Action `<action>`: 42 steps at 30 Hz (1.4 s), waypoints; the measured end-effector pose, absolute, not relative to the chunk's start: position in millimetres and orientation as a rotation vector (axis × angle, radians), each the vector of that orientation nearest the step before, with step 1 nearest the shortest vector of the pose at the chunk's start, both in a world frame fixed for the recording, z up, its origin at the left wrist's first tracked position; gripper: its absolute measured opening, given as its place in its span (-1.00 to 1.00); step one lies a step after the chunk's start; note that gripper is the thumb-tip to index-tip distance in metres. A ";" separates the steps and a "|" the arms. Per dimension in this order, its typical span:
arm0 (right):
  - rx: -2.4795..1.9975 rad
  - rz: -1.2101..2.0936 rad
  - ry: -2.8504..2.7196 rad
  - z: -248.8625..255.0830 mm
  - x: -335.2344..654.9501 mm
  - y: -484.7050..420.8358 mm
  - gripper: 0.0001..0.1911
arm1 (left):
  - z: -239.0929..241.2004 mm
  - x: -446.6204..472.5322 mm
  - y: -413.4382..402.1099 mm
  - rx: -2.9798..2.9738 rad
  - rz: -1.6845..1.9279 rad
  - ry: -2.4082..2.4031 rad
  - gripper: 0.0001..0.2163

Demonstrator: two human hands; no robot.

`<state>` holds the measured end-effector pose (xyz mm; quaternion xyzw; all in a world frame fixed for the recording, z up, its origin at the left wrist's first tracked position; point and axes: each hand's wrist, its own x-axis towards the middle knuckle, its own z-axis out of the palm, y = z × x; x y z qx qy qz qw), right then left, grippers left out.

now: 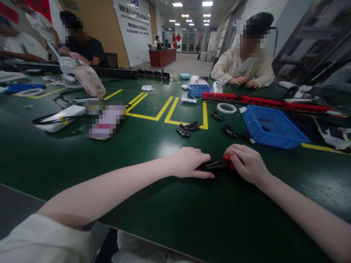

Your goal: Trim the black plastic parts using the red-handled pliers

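Low over the green table [164, 219], a dark, glossy black elongated part [216, 166] lies between my two hands. My left hand [189, 162] grips its left end, with the thumb and fingers on either side. At the other end, my right hand [246, 163] pinches a small red piece [231, 165], which touches the black part; whether the two are joined is hidden by the fingers. Beyond my hands lie several small black plastic parts, among them a pair of black clips [183, 130] and a single black piece [229, 131].
At the right stands a blue bin [298, 136], with a smaller blue bin [199, 90] farther back. A white tape roll [226, 108] lies near a long red strip [257, 101]. A phone [107, 122], white case [60, 118] and bottle [89, 78] are at left. A person [244, 65] sits opposite.
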<state>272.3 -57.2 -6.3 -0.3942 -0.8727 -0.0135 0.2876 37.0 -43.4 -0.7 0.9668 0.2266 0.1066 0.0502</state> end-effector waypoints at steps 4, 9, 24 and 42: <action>-1.059 -0.027 -2.311 -7.5 273.7 -57.1 -0.68 | -0.1 36.5 -43.3 2.937 0.315 0.712 -0.60; -1.078 -0.033 -2.340 -5.1 270.9 -56.9 -0.68 | -0.1 36.7 -43.6 2.941 0.305 0.708 -0.60; -1.026 -0.074 -2.369 -6.5 270.7 -57.1 -0.67 | -0.7 36.9 -42.8 2.940 0.290 0.707 -0.60; -1.010 -0.094 -2.322 -6.7 272.9 -57.2 -0.74 | -0.3 37.6 -43.8 2.925 0.296 0.717 -0.61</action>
